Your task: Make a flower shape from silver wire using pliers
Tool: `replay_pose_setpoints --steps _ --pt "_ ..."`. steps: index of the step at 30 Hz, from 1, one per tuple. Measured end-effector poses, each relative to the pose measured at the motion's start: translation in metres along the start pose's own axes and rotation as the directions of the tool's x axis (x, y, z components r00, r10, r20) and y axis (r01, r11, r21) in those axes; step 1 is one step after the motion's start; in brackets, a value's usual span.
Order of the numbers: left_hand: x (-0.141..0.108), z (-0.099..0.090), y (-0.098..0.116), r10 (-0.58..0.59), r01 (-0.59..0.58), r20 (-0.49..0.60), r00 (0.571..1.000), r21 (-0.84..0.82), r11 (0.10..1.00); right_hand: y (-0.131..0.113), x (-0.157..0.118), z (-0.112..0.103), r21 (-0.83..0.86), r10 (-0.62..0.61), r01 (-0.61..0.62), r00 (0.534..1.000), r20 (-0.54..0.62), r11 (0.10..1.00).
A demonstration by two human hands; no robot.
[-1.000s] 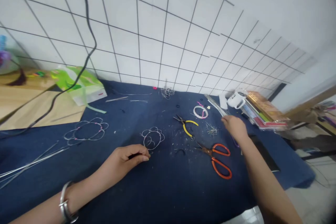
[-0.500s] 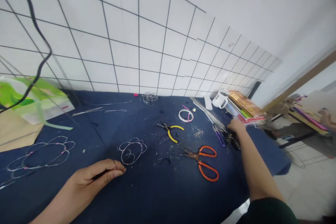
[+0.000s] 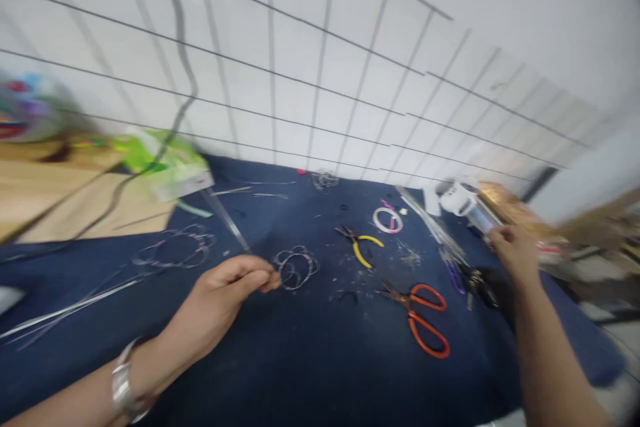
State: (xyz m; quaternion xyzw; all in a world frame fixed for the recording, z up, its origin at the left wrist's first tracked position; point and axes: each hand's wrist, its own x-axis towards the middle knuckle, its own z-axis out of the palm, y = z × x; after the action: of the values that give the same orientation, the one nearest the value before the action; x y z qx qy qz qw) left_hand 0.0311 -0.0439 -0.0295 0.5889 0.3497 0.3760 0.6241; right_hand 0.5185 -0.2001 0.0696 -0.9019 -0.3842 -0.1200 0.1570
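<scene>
My left hand [image 3: 245,280] is closed in a pinch beside a small flower-shaped wire loop [image 3: 296,268]; whatever lies between its fingertips is too small to make out. At the right, my right hand [image 3: 513,250] has bent fingers around the near end of a clear, flat item [image 3: 483,217] by the white mug [image 3: 457,197]. Yellow-handled pliers [image 3: 363,243] and orange-handled scissors [image 3: 425,320] lie open between the hands. A larger wire flower [image 3: 175,247] rests left of my left hand.
Long wires [image 3: 433,223], a purple-handled tool [image 3: 454,273] and a black tool [image 3: 483,287] lie near my right arm. A white ring [image 3: 387,220] is mid-table. A green packet [image 3: 167,163] stands at the left, by a wall grid [image 3: 270,70].
The view has swung left, showing more of the left side. My right hand has moved from the dark tools toward the mug and the clear item. My left hand stays pinched.
</scene>
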Motion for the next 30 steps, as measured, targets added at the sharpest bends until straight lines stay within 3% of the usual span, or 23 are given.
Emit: replay_pose_setpoints --steps 2,4,6,8,11,14,15,18,21,30 --pt "0.002 -0.002 0.014 0.061 -0.061 0.010 0.998 -0.016 0.998 -0.032 -0.013 0.007 0.168 -0.089 0.081 0.995 0.040 0.982" --pt "0.004 -0.010 0.030 0.095 -0.099 0.046 0.994 0.082 0.992 -0.078 -0.032 0.017 0.512 -0.144 0.108 0.989 0.030 0.852" --pt "0.004 -0.023 0.042 0.130 -0.144 0.076 0.989 0.223 0.964 -0.134 -0.058 0.024 0.703 -0.294 0.130 0.948 0.118 0.699" --pt "0.001 -0.037 0.049 0.164 -0.180 0.077 0.983 0.297 0.938 -0.194 -0.089 0.025 0.780 -0.465 0.128 0.856 0.226 0.613" --pt "-0.006 -0.060 0.043 0.166 -0.183 0.079 0.983 0.362 0.914 -0.272 -0.132 0.024 0.836 -0.656 0.161 0.702 0.277 0.525" --pt "-0.015 -0.079 0.027 0.136 -0.147 0.057 0.989 0.379 0.913 -0.326 -0.162 0.031 0.873 -0.763 0.202 0.597 0.250 0.444" --pt "-0.017 -0.083 0.021 0.121 -0.134 0.057 0.991 0.378 0.916 -0.339 -0.169 0.036 0.880 -0.782 0.221 0.580 0.228 0.421" --pt "-0.021 -0.093 0.008 0.087 -0.110 0.081 0.993 0.346 0.932 -0.366 -0.180 0.050 0.881 -0.827 0.299 0.538 0.161 0.367" --pt "-0.022 -0.096 0.005 0.064 -0.100 0.126 0.990 0.302 0.948 -0.377 -0.183 0.059 0.856 -0.843 0.366 0.521 0.137 0.365" --pt "-0.019 -0.094 0.004 0.045 -0.086 0.163 0.986 0.259 0.962 -0.375 -0.179 0.067 0.870 -0.815 0.241 0.518 0.260 0.431"
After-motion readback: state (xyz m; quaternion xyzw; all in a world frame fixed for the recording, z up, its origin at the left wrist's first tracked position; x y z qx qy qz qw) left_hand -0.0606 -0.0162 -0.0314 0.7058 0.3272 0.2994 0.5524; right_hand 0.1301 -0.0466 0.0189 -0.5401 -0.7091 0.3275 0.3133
